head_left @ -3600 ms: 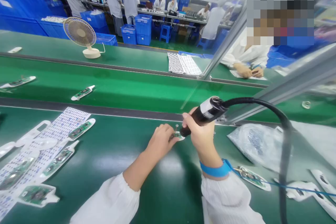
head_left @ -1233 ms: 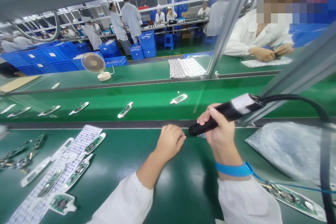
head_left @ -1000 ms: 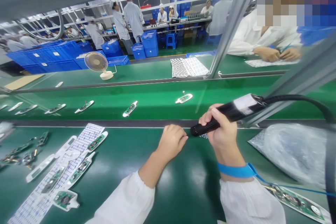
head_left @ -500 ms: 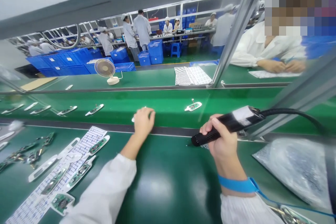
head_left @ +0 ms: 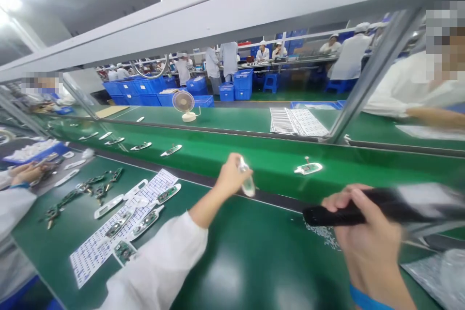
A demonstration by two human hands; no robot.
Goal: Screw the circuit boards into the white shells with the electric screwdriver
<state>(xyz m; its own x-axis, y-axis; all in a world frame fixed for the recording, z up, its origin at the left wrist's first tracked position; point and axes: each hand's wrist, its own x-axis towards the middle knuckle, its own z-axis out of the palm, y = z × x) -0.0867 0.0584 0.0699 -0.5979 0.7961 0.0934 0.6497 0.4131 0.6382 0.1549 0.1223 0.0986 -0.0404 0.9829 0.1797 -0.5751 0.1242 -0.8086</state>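
White plastic piece (head_left: pixel 247 185) pinched in left hand (head_left: pixel 229 175), right hand (head_left: pixel 366 244) gripping black handpiece (head_left: pixel 348 214).

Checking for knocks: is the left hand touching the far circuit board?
Apart: the head view shows green belt between the left hand and the circuit board.

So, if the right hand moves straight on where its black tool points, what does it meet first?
Probably the white cloth sleeve on the left arm, across the green belt, though depth is unclear.

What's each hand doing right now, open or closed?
Left hand: closed, pinching a small white plastic piece.
Right hand: closed, gripping a black handheld tool.
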